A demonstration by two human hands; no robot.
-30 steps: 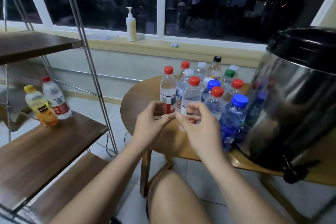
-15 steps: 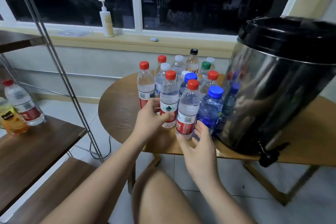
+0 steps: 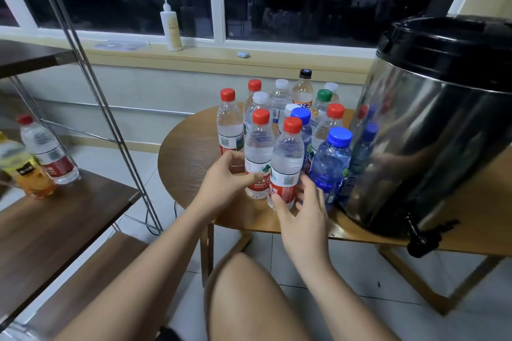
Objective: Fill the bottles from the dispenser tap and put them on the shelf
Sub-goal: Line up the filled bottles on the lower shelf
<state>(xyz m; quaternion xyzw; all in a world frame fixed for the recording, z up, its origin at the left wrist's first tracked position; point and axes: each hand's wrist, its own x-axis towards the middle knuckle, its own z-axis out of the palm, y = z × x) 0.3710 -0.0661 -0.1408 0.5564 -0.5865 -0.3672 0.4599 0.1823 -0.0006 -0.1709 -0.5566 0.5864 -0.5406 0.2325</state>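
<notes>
Dim indoor light, glassy reflections, edges warped.

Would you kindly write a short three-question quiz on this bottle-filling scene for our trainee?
1. True or false: a red-capped clear bottle and a yellow-capped juice bottle stand on the dark wooden shelf.
2. The black-capped plastic bottle stands: A at the group's front, B at its back, C on the shelf.
3. Which hand is nearer the black tap of the steel dispenser?
Key: 1 true; 2 B; 3 the right hand.
</notes>
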